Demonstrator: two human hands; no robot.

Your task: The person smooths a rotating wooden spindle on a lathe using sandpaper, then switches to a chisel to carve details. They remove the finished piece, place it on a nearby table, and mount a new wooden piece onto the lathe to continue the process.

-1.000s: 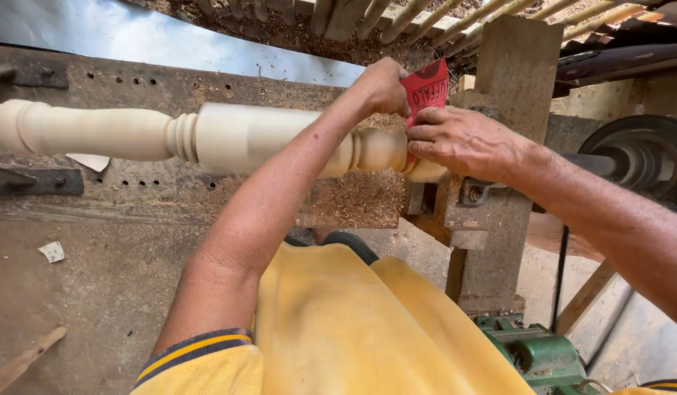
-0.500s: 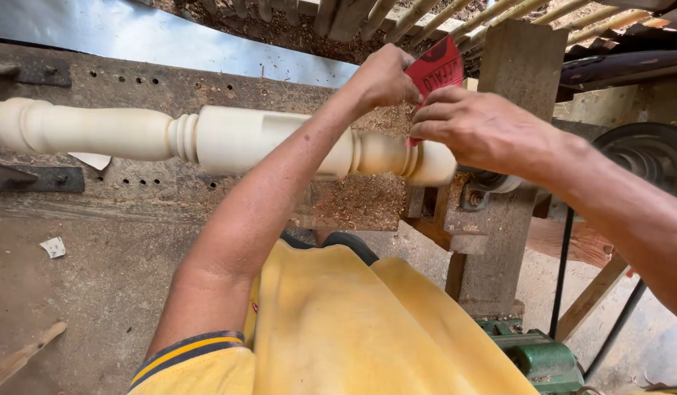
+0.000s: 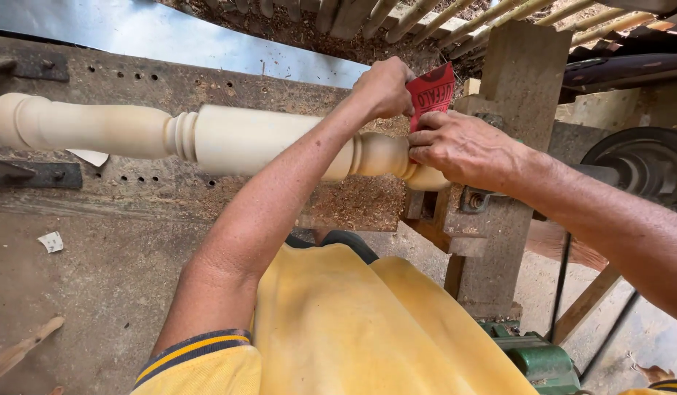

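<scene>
A pale turned wooden spindle (image 3: 229,139) lies horizontally across the lathe, with beads and coves cut into it. My left hand (image 3: 386,86) grips the top of a red sheet of sandpaper (image 3: 430,93) above the spindle's right end. My right hand (image 3: 463,148) holds the lower part of the same sheet and presses against the rounded end of the spindle by the wooden headstock post (image 3: 510,110). The part of the sheet that wraps the wood is hidden by my fingers.
Sawdust (image 3: 360,203) lies on the bench under the spindle. A dark pulley wheel (image 3: 642,164) sits at the right. A green motor (image 3: 539,358) stands low right, with slats (image 3: 397,18) above. My yellow shirt (image 3: 353,322) fills the lower middle.
Both hands with the red sandpaper rose off the spindle end, then came back down onto it. The view shifted slightly.
</scene>
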